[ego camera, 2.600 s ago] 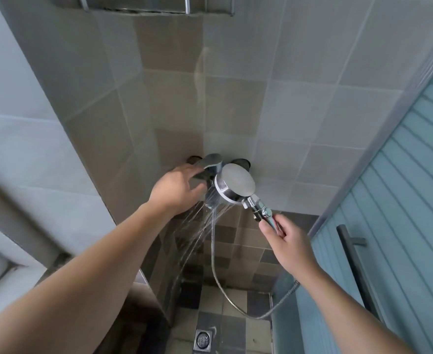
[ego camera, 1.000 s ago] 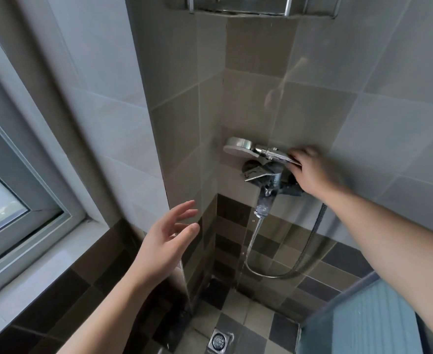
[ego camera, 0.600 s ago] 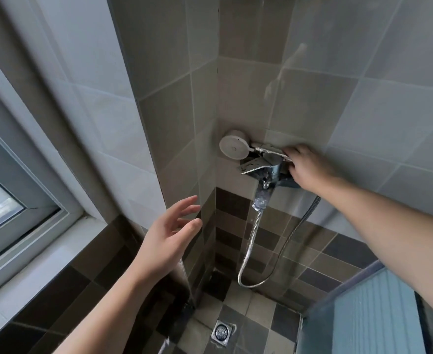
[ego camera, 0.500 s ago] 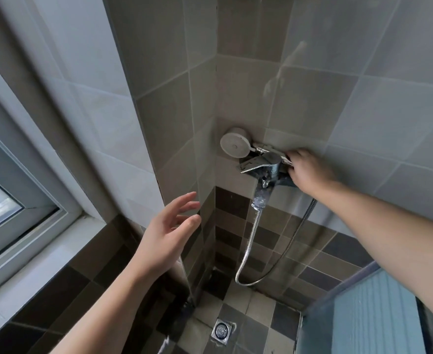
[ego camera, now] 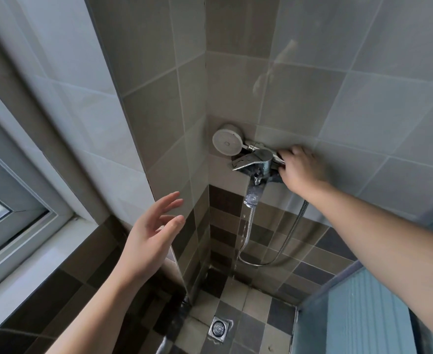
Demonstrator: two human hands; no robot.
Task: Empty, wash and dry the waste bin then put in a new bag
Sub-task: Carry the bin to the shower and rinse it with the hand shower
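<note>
presently: left hand (ego camera: 149,238) released, fingers spread, grasping nothing. round chrome shower head (ego camera: 227,140) laid atop wet chrome mixer tap (ego camera: 255,163); probably light, rigid, slippery. right hand (ego camera: 299,169) curled round its handle, the sensible hold. waste bin out of view.

shower head (ego camera: 227,139) lying sideways on chrome mixer tap (ego camera: 255,159) | metal hose (ego camera: 290,235) looped below, drips falling | square floor drain (ego camera: 218,328) in checkered tiles | window frame (ego camera: 19,226) left | blue ribbed door (ego camera: 363,315) right
</note>
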